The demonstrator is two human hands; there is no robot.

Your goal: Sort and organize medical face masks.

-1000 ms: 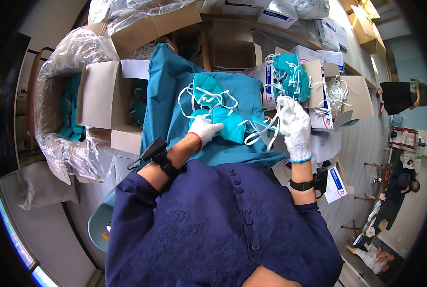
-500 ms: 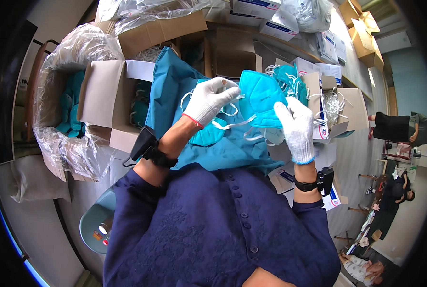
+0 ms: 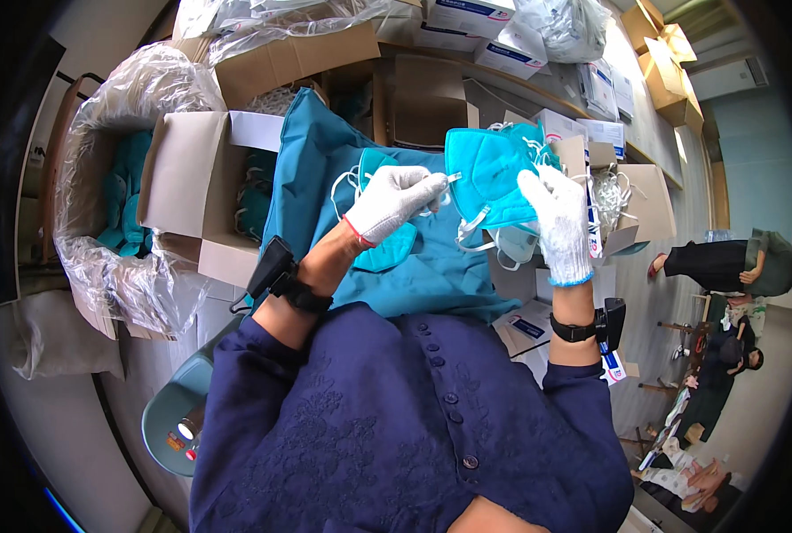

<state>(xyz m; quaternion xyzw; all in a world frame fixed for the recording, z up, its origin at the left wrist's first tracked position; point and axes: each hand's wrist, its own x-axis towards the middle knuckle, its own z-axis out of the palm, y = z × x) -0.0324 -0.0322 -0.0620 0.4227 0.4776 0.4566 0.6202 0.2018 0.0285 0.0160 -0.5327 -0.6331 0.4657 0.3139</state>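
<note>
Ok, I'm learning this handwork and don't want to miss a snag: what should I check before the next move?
1. White knitted gloves on the left hand and right hand: ok.
2. Right hand gripping the teal fabric face mask by its right side: ok.
3. Left hand gripping the small white strap tab on the mask's left edge: cannot tell; fingertips are right beside it.
4. Teal cloth under the work lying smooth: not ok, it is creased.
5. Clear-plastic-lined brown cardboard carton at left open: ok.

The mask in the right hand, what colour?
The mask is turquoise, as the head view shows.
</note>
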